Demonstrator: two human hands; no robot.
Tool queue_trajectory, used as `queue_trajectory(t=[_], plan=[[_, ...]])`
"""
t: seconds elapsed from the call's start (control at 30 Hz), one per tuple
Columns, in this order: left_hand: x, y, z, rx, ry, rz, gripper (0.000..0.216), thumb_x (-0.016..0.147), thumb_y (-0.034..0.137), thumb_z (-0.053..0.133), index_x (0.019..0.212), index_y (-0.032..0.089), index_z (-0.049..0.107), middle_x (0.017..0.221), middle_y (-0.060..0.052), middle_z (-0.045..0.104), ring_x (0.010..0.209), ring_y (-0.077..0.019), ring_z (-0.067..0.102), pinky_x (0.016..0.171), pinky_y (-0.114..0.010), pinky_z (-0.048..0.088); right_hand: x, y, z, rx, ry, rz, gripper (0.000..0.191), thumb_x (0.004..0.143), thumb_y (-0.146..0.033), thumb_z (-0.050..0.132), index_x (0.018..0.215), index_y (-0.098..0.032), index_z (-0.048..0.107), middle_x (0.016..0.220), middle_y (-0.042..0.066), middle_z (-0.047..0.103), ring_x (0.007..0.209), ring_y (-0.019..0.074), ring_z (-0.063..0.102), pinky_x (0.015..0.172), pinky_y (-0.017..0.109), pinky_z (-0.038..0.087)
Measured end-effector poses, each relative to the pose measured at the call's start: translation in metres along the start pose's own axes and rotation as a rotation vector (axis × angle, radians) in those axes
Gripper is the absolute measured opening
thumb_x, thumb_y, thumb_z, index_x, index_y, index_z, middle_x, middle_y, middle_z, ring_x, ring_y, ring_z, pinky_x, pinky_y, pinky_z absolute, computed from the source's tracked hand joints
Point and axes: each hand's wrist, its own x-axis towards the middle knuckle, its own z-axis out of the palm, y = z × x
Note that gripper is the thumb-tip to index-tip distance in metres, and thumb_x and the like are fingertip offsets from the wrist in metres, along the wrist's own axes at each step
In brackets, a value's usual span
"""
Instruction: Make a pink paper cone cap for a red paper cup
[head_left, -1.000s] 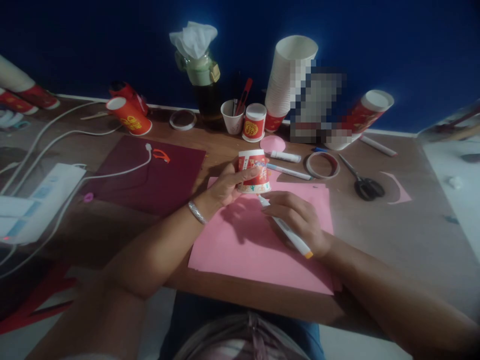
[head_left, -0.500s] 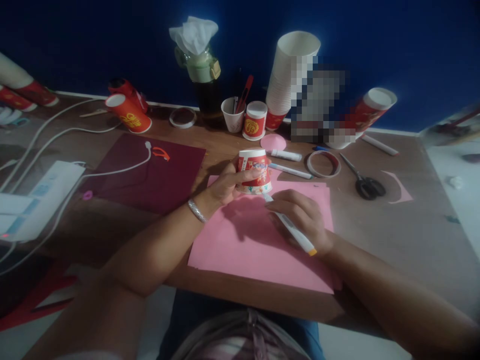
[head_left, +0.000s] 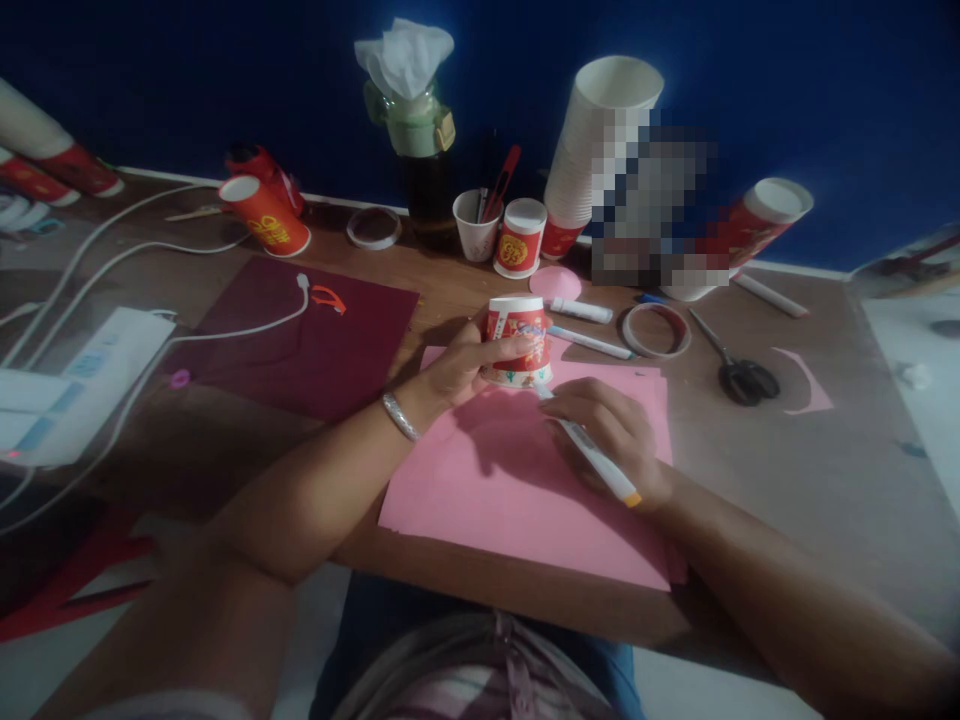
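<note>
An upside-down red and white paper cup (head_left: 519, 340) stands on a pink paper sheet (head_left: 510, 490) at the middle of the table. My left hand (head_left: 461, 365) is closed around the cup's left side and holds it down. My right hand (head_left: 611, 430) grips a white marker (head_left: 596, 458) with an orange end. The marker's tip touches the paper at the cup's lower right rim.
A dark red sheet (head_left: 300, 350) with a white cable lies to the left. Behind the cup are a pink paper disc (head_left: 555, 284), two pens, a tape ring (head_left: 651, 330), scissors (head_left: 739, 372), a stack of white cups (head_left: 592, 140) and more red cups (head_left: 266, 215).
The marker tip has crept a little to the right along the cup's rim. My left hand still holds the cup. The view has shifted slightly.
</note>
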Motion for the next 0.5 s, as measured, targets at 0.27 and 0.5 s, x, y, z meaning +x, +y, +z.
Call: queue_trajectory(t=[0.27,0.5], plan=[[0.0010,-0.0006,-0.0023,-0.009,-0.023,-0.001,0.043,0.077,0.031,0.087,0.114,0.015,0.072,0.094,-0.007,0.075,0.081,-0.0180,0.071,0.072,-0.029,0.056,-0.0008,0.0011,0.0015,0.006,0.013,0.005,0.024,0.095,-0.011,0.065,0.118,-0.019,0.064,0.091,0.007,0.072,0.081,0.0198,0.072,0.070,0.032,0.062],[0.0037,-0.0029,-0.0023,-0.057,-0.005,0.047,0.042,0.074,0.032,0.088,0.108,0.014,0.071,0.092,-0.007,0.074,0.083,-0.0189,0.072,0.078,-0.032,0.058,-0.0004,-0.0014,0.0003,0.037,0.015,-0.051,0.023,0.094,-0.008,0.065,0.116,-0.017,0.064,0.089,0.008,0.071,0.076,0.0195,0.070,0.066,0.032,0.061]])
